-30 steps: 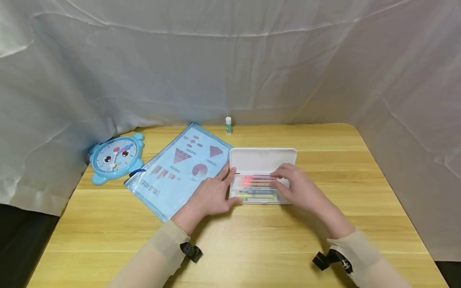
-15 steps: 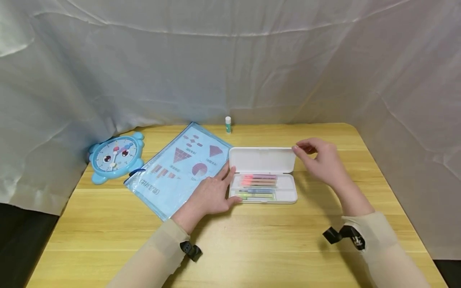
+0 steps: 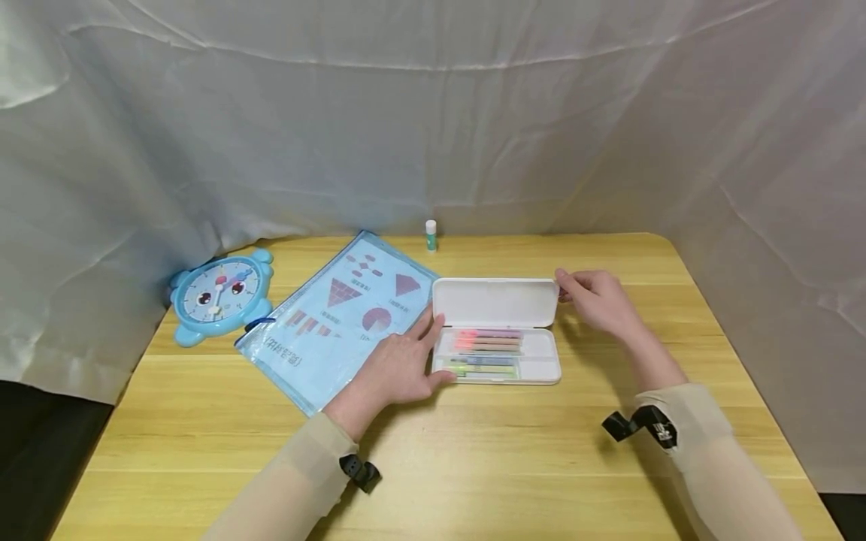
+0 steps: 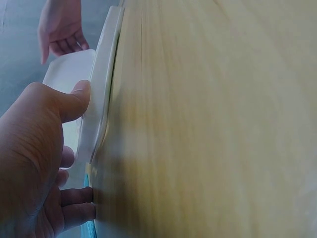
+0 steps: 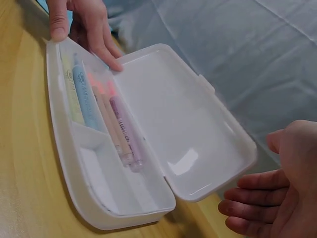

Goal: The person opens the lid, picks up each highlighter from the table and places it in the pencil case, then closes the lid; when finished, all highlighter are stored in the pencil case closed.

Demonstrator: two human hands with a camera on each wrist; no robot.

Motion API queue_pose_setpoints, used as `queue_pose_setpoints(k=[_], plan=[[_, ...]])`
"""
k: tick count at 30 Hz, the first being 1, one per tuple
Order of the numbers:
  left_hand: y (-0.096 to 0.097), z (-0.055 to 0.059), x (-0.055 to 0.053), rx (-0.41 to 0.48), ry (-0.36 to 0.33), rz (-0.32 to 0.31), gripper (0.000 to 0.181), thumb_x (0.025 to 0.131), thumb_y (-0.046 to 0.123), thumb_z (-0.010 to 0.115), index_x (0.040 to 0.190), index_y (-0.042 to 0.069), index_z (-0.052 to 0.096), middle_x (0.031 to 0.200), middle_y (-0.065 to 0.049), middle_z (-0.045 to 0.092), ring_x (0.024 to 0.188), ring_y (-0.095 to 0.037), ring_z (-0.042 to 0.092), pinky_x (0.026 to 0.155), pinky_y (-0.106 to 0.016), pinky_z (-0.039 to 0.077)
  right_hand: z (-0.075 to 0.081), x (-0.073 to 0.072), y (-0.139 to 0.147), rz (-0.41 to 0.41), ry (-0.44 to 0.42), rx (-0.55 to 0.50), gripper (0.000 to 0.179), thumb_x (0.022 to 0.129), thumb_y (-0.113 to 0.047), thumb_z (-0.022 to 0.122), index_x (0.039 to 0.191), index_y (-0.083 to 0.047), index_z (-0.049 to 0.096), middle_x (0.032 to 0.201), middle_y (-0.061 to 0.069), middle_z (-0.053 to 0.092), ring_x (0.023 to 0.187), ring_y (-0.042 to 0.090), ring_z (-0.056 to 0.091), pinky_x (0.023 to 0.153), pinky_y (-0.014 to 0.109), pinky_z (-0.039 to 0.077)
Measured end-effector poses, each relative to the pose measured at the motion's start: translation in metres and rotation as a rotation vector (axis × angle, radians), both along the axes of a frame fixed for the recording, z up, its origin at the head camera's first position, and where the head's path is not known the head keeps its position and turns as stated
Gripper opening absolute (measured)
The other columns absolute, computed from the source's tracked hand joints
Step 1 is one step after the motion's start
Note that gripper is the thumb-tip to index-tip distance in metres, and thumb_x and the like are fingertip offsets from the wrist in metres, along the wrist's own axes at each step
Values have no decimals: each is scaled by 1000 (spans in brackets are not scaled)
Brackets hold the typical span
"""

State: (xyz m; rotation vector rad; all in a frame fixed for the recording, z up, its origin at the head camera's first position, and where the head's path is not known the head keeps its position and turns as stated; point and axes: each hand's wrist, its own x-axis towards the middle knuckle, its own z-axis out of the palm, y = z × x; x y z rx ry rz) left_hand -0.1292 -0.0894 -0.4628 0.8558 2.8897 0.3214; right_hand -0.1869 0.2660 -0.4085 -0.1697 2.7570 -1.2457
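A white pencil case (image 3: 539,368) lies on the table with its lid (image 3: 497,302) raised. Inside are several pens (image 5: 116,121): yellow and blue ones in the front compartment, orange and purple ones behind. My left hand (image 3: 399,367) holds the case's left end, its thumb on the front edge and a finger near the hinge. My right hand (image 3: 598,302) is at the lid's upper right corner in the head view. In the right wrist view its fingers (image 5: 260,198) are loosely extended beside the lid, with nothing between them and the thumb.
A blue zip folder (image 3: 325,315) with printed shapes lies partly under my left hand. Left of it is a blue toy clock (image 3: 219,297). A glue stick (image 3: 431,236) stands at the table's back edge, before a grey curtain (image 3: 433,113).
My right hand has moved from the pens inside the case, right and away, to the raised lid's upper right corner. My left hand and the case have stayed in place.
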Motion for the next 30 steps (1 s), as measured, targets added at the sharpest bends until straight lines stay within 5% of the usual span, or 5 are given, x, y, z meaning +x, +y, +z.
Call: queue_pose_setpoints(k=[9,18,23,27,30], plan=[[-3,-1,1,-1,3,11,103,98,72,56,168,4,24,174,-20,15,63,-21,63,74,-41,56,-12,-9,-7,5,-119,-89,80,112,-57,39,126,15,68,120,30,71,111,43,69,104,56,47],[-1,-3,1,40,12,0,101,98,71,57,168,5,25,174,-19,18,74,-29,70,75,-43,56,-22,-11,-2,55,-265,-228,79,115,-50,34,116,22,66,94,23,73,81,26,71,79,39,61],[0,-4,1,89,-8,36,114,95,69,64,171,12,2,175,-14,17,67,-22,63,65,-37,53,-24,-10,-1,70,-284,-269,78,115,-49,35,119,23,63,94,22,72,81,26,71,79,40,61],[0,-4,2,183,-74,98,135,88,68,75,166,18,-23,164,-16,43,61,-17,57,61,-35,50,-25,-10,-1,67,-282,-282,78,115,-49,35,120,24,62,94,21,72,82,26,71,81,41,61],[0,-4,2,227,-115,148,142,84,68,79,165,17,-25,153,-18,56,68,-20,63,66,-38,52,-25,-9,-2,68,-282,-301,78,115,-49,35,120,24,62,95,22,72,83,25,71,82,41,61]])
